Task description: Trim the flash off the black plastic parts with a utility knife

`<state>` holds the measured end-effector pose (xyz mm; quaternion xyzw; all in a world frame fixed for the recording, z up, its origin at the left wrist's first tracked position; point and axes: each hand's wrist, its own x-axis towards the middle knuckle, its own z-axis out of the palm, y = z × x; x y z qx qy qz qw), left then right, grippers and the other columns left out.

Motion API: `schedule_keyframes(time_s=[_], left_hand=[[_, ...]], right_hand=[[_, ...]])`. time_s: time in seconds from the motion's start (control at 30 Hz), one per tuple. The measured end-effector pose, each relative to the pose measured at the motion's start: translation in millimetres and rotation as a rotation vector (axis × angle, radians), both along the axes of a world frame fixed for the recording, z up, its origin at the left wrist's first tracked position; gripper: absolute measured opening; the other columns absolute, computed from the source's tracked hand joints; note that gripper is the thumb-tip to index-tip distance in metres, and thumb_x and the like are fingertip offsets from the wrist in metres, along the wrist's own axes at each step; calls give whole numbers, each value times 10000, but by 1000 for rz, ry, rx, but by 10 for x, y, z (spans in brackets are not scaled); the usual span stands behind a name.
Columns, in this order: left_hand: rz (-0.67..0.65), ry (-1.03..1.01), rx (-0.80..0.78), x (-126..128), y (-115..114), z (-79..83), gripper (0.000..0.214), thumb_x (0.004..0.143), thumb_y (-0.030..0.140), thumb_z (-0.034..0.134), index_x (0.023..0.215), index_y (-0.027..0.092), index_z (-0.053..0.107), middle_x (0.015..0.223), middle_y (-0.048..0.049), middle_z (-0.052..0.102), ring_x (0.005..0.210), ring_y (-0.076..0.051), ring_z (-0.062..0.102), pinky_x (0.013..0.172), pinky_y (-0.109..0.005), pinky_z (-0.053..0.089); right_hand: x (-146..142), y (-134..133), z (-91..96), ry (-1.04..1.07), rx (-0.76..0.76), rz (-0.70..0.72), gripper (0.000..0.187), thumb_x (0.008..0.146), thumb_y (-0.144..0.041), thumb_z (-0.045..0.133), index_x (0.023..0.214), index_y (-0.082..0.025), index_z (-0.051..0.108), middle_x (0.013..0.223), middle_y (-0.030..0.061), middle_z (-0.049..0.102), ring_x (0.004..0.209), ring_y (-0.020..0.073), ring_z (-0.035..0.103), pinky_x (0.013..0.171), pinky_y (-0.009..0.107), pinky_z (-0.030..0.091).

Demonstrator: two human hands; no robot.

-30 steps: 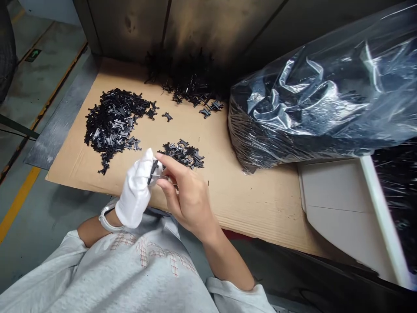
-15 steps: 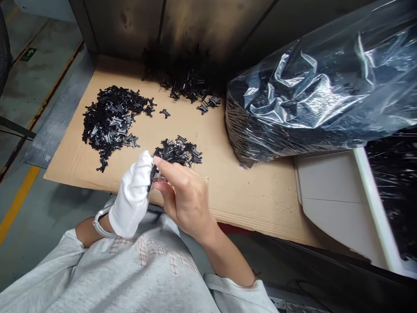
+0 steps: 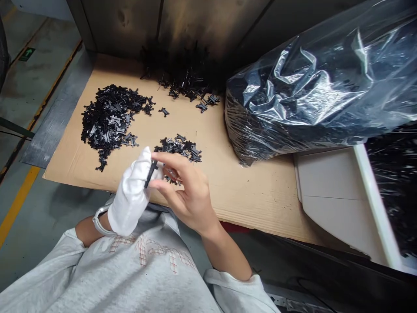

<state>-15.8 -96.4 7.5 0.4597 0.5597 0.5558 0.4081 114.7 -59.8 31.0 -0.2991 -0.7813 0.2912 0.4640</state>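
My left hand, in a white glove, is closed around one small black plastic part above the front edge of the cardboard. Bare, my right hand meets the same part, index fingertip at its upper end and thumb at its lower end. A small pile of similar black parts lies just beyond my hands, partly hidden by the right one. To the left spreads a larger heap of these parts. A single part lies apart between the heaps.
Cardboard covers the bench. More black pieces lie along the dark back wall. A large clear plastic bag of black parts bulges at the right, beside a white box and further black pieces.
My right thumb and index finger have spread wider, now reaching both ends of the part. More of the part shows. The heaps look the same.
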Motion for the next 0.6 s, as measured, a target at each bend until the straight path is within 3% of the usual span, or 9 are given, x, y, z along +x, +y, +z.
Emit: schedule_keyframes(time_s=[0.1,0.17,0.27,0.33,0.43,0.53,0.6], left_hand=[[-47,-86,-29,-28,30,90,393,768,448,757,1090,255,643,1049,-42,694,997,-216,682,866,-312,586],[-99,-183,-92,-14,93,211,256,768,459,748,816,234,636,791,-13,644,781,-163,670,687,-273,581],[-281,-396,-253,30,213,387,565,934,528,454,475,232,310,430,41,291,372,-87,363,401,-254,417],[-454,-711,-465,48,274,446,603,975,495,324,471,223,136,406,57,120,339,-61,188,359,-225,284],[-566,-1028,-627,48,307,439,551,988,407,241,499,206,87,430,60,60,359,-57,137,387,-208,213],[-630,-949,-611,41,294,366,549,959,419,261,479,215,89,417,53,78,341,-67,171,380,-230,237],[-601,-604,-488,33,279,298,581,939,511,272,446,242,122,379,38,142,309,-90,228,345,-272,298]], right_hand=[[-16,36,36,47,-60,4,132,961,-286,581,1058,-209,626,884,18,711,762,126,653,692,266,537],[8,76,57,69,-96,22,95,956,-253,588,1009,-195,641,862,13,697,748,114,634,672,250,514],[64,132,89,28,-183,28,120,952,-267,589,1013,-186,655,837,7,659,684,99,562,613,234,462],[86,152,115,4,-256,20,117,946,-274,588,971,-181,656,785,-5,620,649,94,520,585,229,433],[82,161,154,17,-398,6,143,924,-287,614,837,-173,620,670,-38,537,561,72,438,505,207,365],[65,169,173,55,-534,21,252,903,-373,643,765,-174,577,630,-51,501,516,55,379,443,193,298],[64,179,171,76,-585,20,332,890,-449,646,727,-175,553,607,-56,475,514,55,366,444,191,299]])
